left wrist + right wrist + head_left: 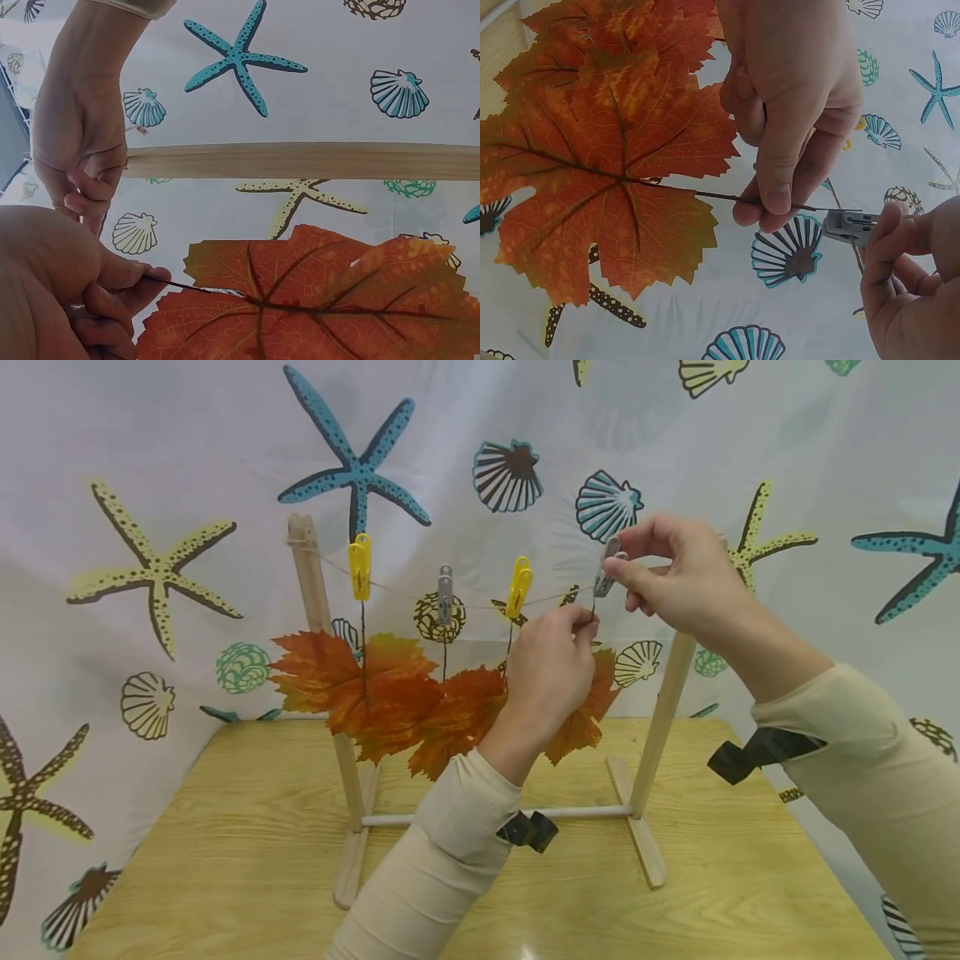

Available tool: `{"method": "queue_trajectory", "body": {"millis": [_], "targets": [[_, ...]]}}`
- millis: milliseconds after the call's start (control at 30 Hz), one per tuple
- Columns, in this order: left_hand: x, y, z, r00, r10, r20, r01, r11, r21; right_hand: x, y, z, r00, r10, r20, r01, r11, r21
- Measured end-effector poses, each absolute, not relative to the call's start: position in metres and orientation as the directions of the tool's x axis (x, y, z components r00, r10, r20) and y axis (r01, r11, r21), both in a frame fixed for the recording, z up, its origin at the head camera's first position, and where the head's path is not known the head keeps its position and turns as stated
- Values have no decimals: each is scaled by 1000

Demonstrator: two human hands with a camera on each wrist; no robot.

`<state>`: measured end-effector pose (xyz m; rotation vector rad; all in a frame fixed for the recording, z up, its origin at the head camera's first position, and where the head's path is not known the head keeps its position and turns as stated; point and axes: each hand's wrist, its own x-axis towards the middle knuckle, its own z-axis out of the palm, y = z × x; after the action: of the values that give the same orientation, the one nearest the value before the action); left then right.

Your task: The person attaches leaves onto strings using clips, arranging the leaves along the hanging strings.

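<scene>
My left hand [551,664] pinches the dark stem of an orange maple leaf [607,165] between thumb and forefinger. The leaf hangs below that hand, in front of the right post. With thumb and fingers my right hand [678,577] grips a grey clothespin [606,572] at the string's right part. In the right wrist view the clothespin's tip meets the end of the stem. Along the string, a yellow clothespin [360,568], another grey clothespin [445,593] and a second yellow clothespin [518,587] stand over the stems of more orange leaves [390,693].
The string is tied to a wooden stand with a left post [309,577], a right post [663,718] and a white crossbar [585,812] low between them. It stands on a wooden table [247,860]. Behind hangs a white cloth [240,410] printed with starfish and shells.
</scene>
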<state>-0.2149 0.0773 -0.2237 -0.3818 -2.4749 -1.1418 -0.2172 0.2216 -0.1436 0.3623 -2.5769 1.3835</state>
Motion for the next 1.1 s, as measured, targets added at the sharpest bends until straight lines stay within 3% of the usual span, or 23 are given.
{"method": "queue_trajectory", "body": {"millis": [367, 1100], "targets": [[-216, 78, -224, -900, 90, 426, 379, 645, 664, -216, 223, -144, -954, -105, 281, -294, 513, -806], [-214, 70, -236, -873, 95, 479, 439, 581, 685, -214, 228, -147, -954, -148, 260, -295, 612, -734]]}}
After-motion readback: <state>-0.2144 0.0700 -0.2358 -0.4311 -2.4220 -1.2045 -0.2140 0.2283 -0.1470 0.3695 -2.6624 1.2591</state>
